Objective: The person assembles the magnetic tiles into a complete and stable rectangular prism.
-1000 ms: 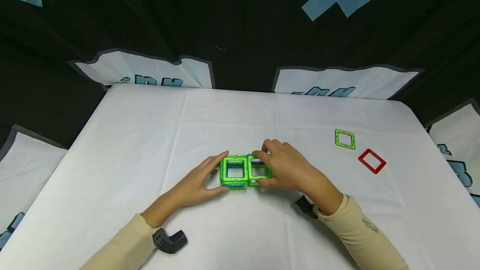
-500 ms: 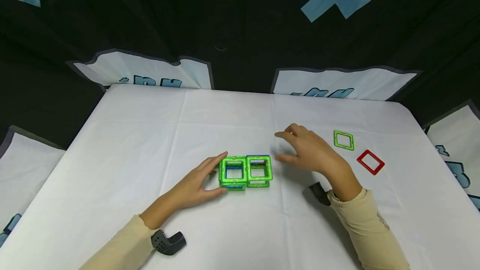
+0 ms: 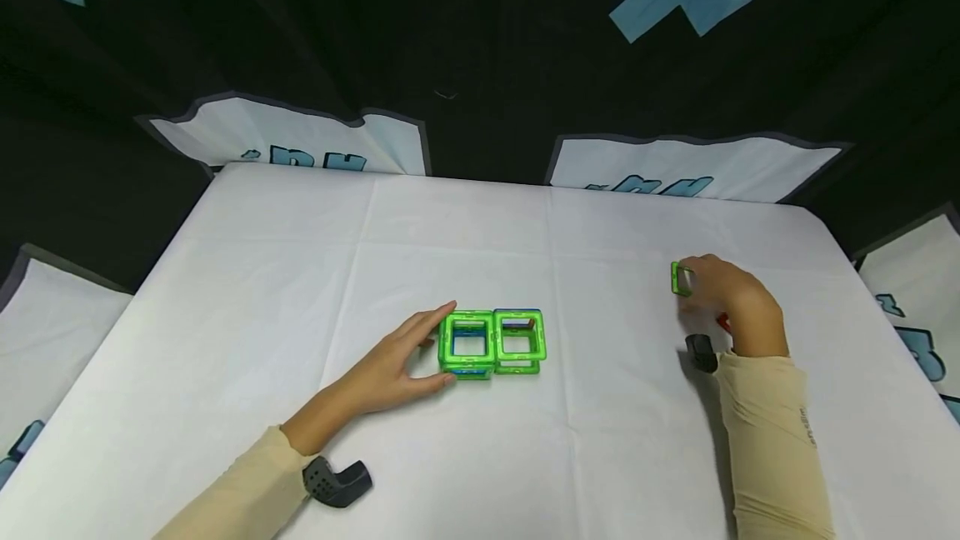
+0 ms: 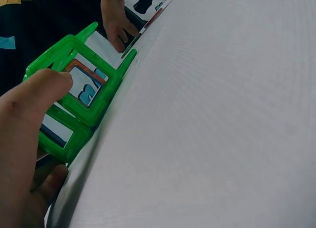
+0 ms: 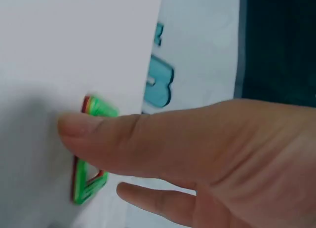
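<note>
Two joined boxes of square magnetic tiles, mostly green with blue edges, stand mid-table in the head view. My left hand grips the left box from its outer side, index finger along the far corner and thumb at the near one. In the left wrist view, the thumb lies on a green frame. At the table's right, my right hand pinches a loose green square tile, whose right part is hidden by the fingers. In the right wrist view the thumb crosses this green tile.
A red square tile lies mostly hidden beneath the right hand and wrist. The white-clothed table ends at a black curtain at the back. Dark wrist devices, such as the left one, jut out near both sleeves.
My right hand has left the right-hand box and travelled right to the loose green tile, covering most of the red one. The left hand stays on the left box.
</note>
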`<state>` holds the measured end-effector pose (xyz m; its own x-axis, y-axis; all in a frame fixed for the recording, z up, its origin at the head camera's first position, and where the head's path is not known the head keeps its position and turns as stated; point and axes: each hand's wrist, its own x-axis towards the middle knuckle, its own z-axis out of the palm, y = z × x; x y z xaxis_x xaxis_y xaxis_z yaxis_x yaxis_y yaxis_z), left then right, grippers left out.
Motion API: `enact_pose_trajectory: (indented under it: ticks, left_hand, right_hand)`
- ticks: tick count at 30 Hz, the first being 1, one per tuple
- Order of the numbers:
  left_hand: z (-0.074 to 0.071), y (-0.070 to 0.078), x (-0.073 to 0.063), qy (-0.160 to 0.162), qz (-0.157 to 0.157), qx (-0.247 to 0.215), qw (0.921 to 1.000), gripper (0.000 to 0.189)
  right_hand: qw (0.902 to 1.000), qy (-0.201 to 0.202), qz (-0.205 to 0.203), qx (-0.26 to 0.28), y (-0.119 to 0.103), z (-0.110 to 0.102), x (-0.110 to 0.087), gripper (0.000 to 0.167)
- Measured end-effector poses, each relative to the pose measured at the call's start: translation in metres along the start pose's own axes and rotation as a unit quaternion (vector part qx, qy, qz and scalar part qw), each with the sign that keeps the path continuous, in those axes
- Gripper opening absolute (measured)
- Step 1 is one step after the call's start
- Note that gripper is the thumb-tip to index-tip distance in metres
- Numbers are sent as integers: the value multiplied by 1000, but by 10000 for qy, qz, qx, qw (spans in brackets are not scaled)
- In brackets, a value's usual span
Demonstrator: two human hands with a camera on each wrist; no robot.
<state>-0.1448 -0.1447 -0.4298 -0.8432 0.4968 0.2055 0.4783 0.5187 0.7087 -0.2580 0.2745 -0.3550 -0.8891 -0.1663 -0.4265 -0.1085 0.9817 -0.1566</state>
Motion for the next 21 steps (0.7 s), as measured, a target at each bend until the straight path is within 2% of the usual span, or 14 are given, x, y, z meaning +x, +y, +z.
enact_pose_trajectory:
  ticks: [5,14,18,21]
  left_hand:
    - [-1,1,0,80,78,-19,9999,84]
    - [-1,-2,1,287,49,5,9996,82]
    - [-1,-4,2,335,-33,11,9994,82]
    - [0,-4,2,319,-58,-32,9995,82]
  right_hand:
    - [9999,60,82,128,10,1,2,68]
    - [10000,38,-14,48,7,1,7,60]
    - [9994,116,-244,212,0,6,10,59]
    - [9964,244,-668,471,-12,8,9,57]
